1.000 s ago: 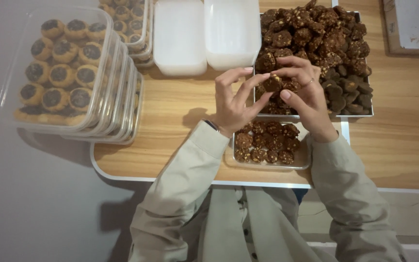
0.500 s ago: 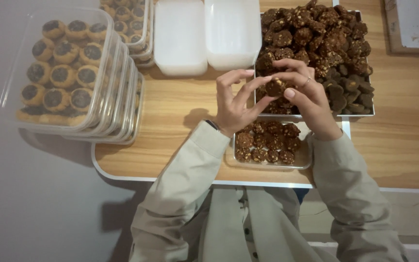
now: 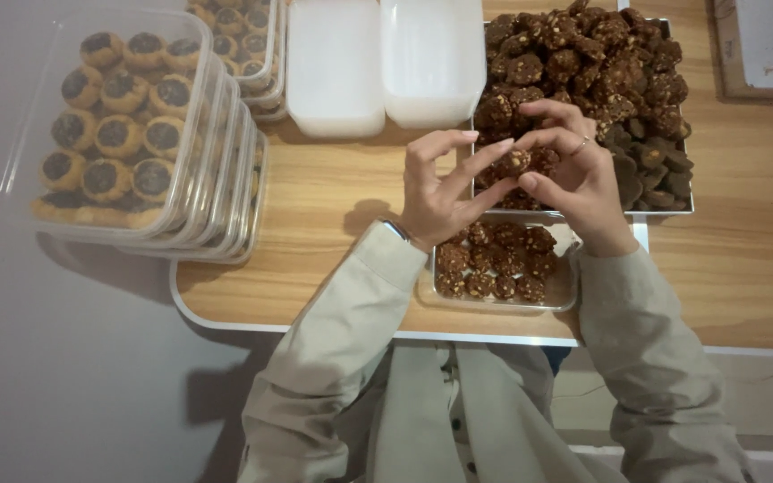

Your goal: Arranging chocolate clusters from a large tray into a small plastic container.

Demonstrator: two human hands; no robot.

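Observation:
My left hand (image 3: 440, 188) and my right hand (image 3: 574, 174) meet over the table and pinch one round brown nut-studded cookie (image 3: 513, 162) between their fingertips. Just below them stands a small clear plastic container (image 3: 565, 291) partly filled with rows of the same cookies. Behind my hands a metal tray (image 3: 673, 207) is heaped with many dark brown cookies, some round and some flat. A ring shows on my right hand.
At the left stands a leaning stack of clear boxes (image 3: 127, 125) filled with chocolate-topped cookies; more such boxes (image 3: 248, 40) lie behind. Two white lids or containers (image 3: 382, 63) sit at the back centre. The wooden table's rounded front edge (image 3: 225, 317) is near my lap.
Both hands have stayed over the small container, turning the one cookie slightly between the fingertips. Nothing else has moved.

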